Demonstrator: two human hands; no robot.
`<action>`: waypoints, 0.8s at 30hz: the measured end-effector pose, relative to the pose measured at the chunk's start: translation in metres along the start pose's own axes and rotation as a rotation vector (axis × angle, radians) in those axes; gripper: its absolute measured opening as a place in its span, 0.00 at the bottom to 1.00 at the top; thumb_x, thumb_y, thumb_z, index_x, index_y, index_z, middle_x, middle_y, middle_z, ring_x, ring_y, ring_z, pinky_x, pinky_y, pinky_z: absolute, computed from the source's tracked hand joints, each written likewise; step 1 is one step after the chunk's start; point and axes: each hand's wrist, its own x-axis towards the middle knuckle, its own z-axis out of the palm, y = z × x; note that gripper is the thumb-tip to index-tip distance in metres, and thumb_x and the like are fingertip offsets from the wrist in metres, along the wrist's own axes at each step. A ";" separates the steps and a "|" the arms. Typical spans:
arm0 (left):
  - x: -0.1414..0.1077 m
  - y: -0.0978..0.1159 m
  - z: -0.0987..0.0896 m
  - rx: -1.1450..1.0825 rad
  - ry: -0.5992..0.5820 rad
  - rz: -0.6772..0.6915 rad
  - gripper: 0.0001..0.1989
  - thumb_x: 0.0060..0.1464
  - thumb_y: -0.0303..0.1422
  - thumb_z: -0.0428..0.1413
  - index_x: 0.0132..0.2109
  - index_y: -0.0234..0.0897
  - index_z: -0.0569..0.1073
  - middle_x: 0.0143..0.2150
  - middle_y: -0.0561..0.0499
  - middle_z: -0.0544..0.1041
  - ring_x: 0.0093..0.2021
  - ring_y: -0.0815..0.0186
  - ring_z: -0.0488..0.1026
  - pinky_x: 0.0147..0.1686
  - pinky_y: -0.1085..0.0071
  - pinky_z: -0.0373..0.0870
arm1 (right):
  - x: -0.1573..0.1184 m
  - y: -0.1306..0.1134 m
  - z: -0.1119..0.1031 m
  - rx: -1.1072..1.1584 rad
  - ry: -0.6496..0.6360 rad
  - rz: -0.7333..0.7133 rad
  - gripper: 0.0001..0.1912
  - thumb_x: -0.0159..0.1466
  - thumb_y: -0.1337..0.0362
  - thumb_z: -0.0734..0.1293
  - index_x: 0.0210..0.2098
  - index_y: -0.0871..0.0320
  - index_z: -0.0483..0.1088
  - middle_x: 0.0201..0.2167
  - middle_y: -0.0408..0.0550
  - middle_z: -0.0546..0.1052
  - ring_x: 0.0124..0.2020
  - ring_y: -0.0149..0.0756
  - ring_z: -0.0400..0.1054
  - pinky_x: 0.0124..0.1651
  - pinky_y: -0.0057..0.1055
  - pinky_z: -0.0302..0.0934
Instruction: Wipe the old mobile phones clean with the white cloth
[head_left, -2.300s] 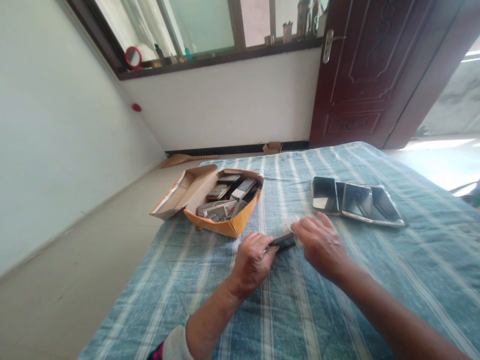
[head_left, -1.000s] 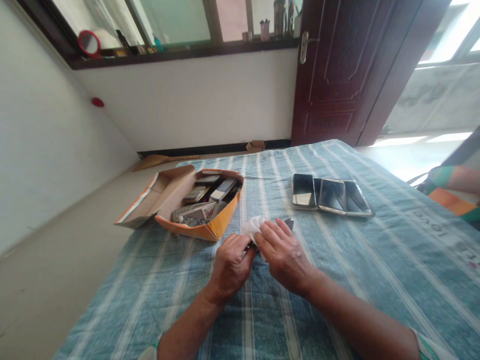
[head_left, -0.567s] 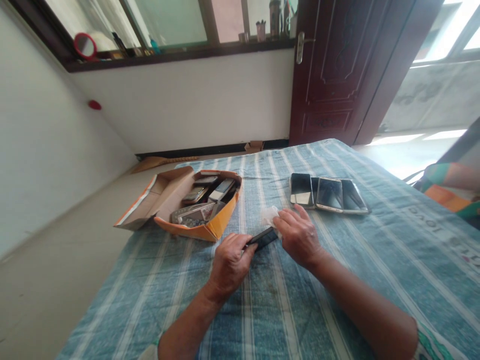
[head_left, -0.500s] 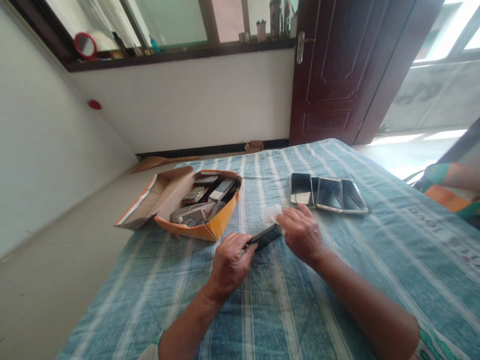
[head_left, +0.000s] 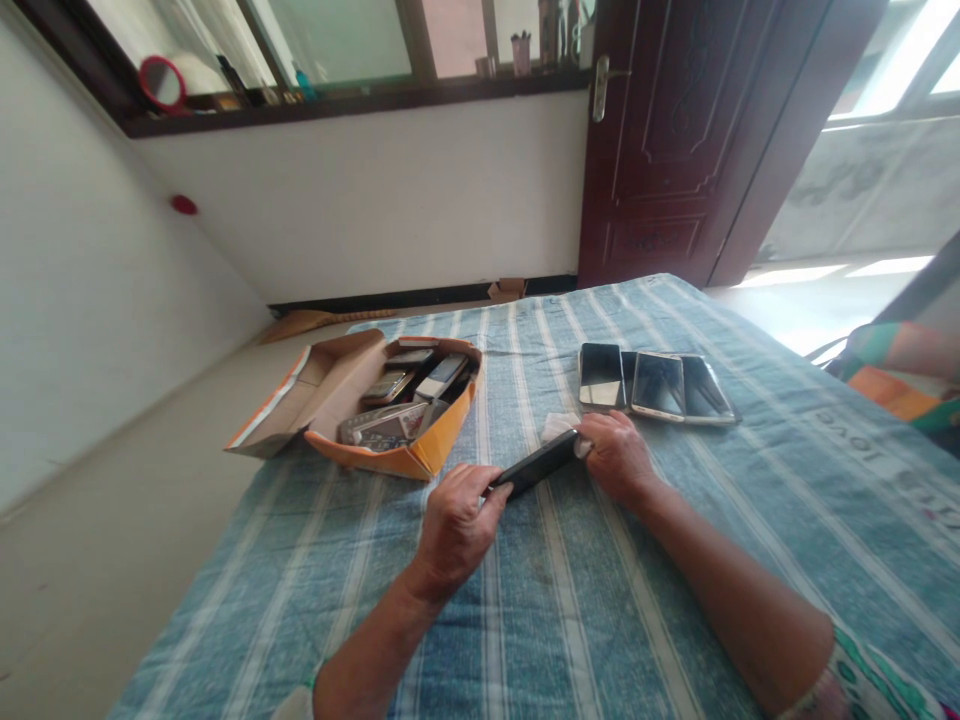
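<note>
A dark phone [head_left: 538,462] is held tilted above the striped cloth, its right end higher. My left hand [head_left: 459,515] pinches its lower left end between thumb and fingers. At the phone's far right end, my right hand [head_left: 616,455] is closed on a white tissue [head_left: 560,425], which hangs out behind the phone. To the left stands an open orange box [head_left: 439,440] holding several phones [head_left: 441,378]. Beyond my right hand, several phones lie side by side and partly overlapping, among them a black-screened one [head_left: 601,375] and a white-framed one [head_left: 658,385].
The blue striped cloth [head_left: 420,620] covers the table. The box's lid [head_left: 300,400] is folded out to the left. Behind the table are a white wall [head_left: 375,200] and a dark red door [head_left: 667,130]. Colourful fabric [head_left: 892,375] shows at the right edge.
My right hand has moved slightly right, to the phone's far end, with the tissue. More of the phone's length now shows. My left hand keeps its hold.
</note>
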 end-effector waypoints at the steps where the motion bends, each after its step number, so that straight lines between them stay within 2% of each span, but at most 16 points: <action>1: 0.000 0.000 0.000 -0.001 0.000 -0.002 0.05 0.58 0.29 0.55 0.34 0.34 0.75 0.27 0.51 0.75 0.29 0.65 0.72 0.31 0.71 0.67 | 0.001 0.000 -0.001 0.023 0.023 0.015 0.15 0.60 0.73 0.59 0.30 0.56 0.76 0.30 0.47 0.77 0.34 0.37 0.68 0.49 0.34 0.56; 5: 0.000 -0.002 0.001 0.005 0.003 -0.006 0.06 0.59 0.30 0.54 0.35 0.34 0.75 0.27 0.51 0.75 0.29 0.65 0.72 0.31 0.70 0.67 | 0.003 -0.005 -0.003 0.124 0.096 0.071 0.16 0.59 0.74 0.58 0.33 0.56 0.77 0.32 0.48 0.78 0.36 0.38 0.69 0.42 0.30 0.58; 9: 0.000 -0.001 0.002 0.010 0.007 -0.005 0.06 0.59 0.31 0.54 0.35 0.35 0.75 0.27 0.51 0.75 0.29 0.65 0.72 0.31 0.71 0.68 | 0.000 -0.010 -0.001 0.125 -0.016 0.112 0.16 0.57 0.75 0.57 0.29 0.57 0.75 0.30 0.47 0.77 0.34 0.37 0.69 0.38 0.29 0.58; 12: -0.001 -0.001 0.002 0.014 0.011 -0.003 0.06 0.59 0.31 0.54 0.35 0.35 0.75 0.28 0.51 0.75 0.29 0.65 0.72 0.31 0.71 0.68 | -0.003 -0.010 0.002 0.091 -0.082 0.122 0.17 0.57 0.77 0.57 0.31 0.57 0.76 0.36 0.50 0.79 0.44 0.40 0.70 0.47 0.31 0.58; 14: -0.001 -0.001 0.002 0.016 0.022 -0.005 0.06 0.58 0.31 0.54 0.36 0.35 0.75 0.28 0.51 0.75 0.29 0.65 0.73 0.31 0.70 0.68 | -0.005 -0.010 0.002 0.058 -0.128 0.111 0.19 0.57 0.78 0.56 0.35 0.58 0.76 0.44 0.50 0.79 0.54 0.43 0.65 0.55 0.35 0.54; 16: -0.001 -0.001 0.002 0.016 0.034 -0.007 0.06 0.58 0.31 0.55 0.35 0.34 0.75 0.28 0.51 0.76 0.29 0.65 0.73 0.31 0.70 0.68 | -0.005 -0.011 0.000 0.007 -0.190 0.092 0.20 0.57 0.78 0.57 0.37 0.57 0.77 0.49 0.50 0.77 0.60 0.45 0.60 0.59 0.39 0.50; 20: 0.000 -0.002 0.002 0.003 0.045 -0.029 0.06 0.57 0.31 0.55 0.36 0.35 0.75 0.28 0.51 0.77 0.29 0.65 0.74 0.31 0.70 0.69 | -0.004 -0.014 -0.007 -0.105 -0.285 0.064 0.20 0.57 0.78 0.57 0.38 0.58 0.76 0.51 0.51 0.76 0.61 0.45 0.58 0.61 0.43 0.46; 24: -0.001 -0.004 0.003 -0.029 0.030 -0.090 0.06 0.57 0.32 0.55 0.36 0.36 0.76 0.29 0.51 0.78 0.30 0.65 0.75 0.32 0.70 0.70 | -0.003 -0.017 -0.010 -0.188 -0.297 0.024 0.20 0.59 0.78 0.56 0.41 0.59 0.75 0.48 0.52 0.76 0.57 0.44 0.61 0.62 0.47 0.41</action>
